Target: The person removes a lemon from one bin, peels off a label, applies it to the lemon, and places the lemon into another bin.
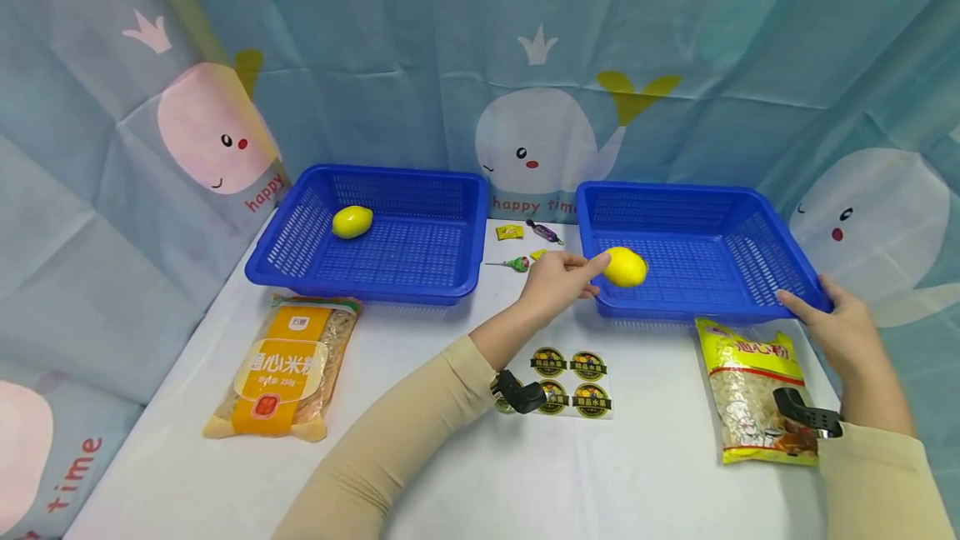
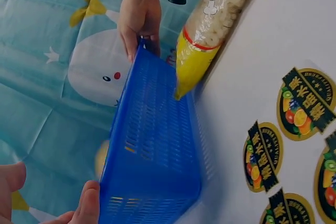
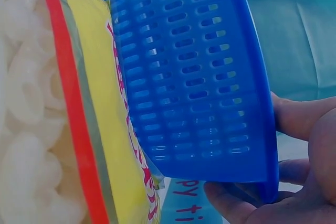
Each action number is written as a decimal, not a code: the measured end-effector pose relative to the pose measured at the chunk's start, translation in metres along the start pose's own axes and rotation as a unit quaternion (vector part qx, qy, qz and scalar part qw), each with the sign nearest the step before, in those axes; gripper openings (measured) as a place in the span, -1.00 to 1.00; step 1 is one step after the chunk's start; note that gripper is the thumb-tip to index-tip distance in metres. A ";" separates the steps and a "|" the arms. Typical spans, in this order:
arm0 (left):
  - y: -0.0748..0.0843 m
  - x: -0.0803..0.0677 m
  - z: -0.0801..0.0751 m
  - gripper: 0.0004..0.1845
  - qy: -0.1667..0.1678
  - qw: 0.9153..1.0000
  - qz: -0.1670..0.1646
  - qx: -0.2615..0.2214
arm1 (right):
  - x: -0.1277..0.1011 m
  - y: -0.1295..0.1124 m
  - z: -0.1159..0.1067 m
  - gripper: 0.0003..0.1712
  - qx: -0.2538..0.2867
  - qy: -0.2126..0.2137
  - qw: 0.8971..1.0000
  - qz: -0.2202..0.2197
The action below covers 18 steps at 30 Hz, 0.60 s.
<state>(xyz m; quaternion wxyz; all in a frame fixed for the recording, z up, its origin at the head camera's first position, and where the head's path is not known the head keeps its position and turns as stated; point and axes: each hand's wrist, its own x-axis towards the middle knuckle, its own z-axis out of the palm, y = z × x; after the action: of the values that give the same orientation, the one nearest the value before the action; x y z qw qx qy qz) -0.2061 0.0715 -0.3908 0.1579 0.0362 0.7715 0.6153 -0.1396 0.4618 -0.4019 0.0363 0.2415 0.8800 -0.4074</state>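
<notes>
At the left rim of the right blue basket (image 1: 697, 307), my left hand (image 1: 558, 283) has its thumb and fingers spread apart. A yellow lemon (image 1: 625, 267) is just past the fingertips, over the basket's near left corner. In the left wrist view that lemon (image 2: 102, 158) looks blurred behind the rim, with a gap to the thumb (image 2: 13, 176). My right hand (image 1: 843, 325) grips the basket's near right corner; the right wrist view shows its fingers on both sides of the rim (image 3: 270, 145). Another lemon (image 1: 352, 222) lies in the left blue basket (image 1: 360, 286).
Between the baskets lie a lollipop (image 1: 519, 263), a yellow-wrapped candy (image 1: 510, 232) and a purple-wrapped candy (image 1: 543, 232). A sheet of round stickers (image 1: 588, 398) is on the white table. An orange-labelled pasta bag (image 1: 281, 373) lies left, a yellow pasta bag (image 1: 757, 394) right.
</notes>
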 end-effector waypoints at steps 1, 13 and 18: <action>0.000 -0.001 0.000 -0.33 -0.001 1.000 -0.001 -0.008 | 0.000 0.000 0.000 0.15 -0.001 -0.001 1.000 0.002; -0.015 -0.011 -0.010 -0.44 -0.015 1.000 0.009 0.000 | 0.001 0.000 0.000 0.15 -0.007 0.003 1.000 0.006; -0.017 -0.018 -0.023 -0.42 -0.038 0.999 0.026 0.014 | 0.002 -0.001 0.000 0.15 -0.008 0.004 1.000 0.012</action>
<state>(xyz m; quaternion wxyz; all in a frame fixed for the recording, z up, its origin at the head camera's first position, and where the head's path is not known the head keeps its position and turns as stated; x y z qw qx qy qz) -0.1936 0.0418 -0.3992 0.1708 0.0815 0.7724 0.6063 -0.1415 0.4620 -0.4022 0.0392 0.2531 0.8803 -0.3993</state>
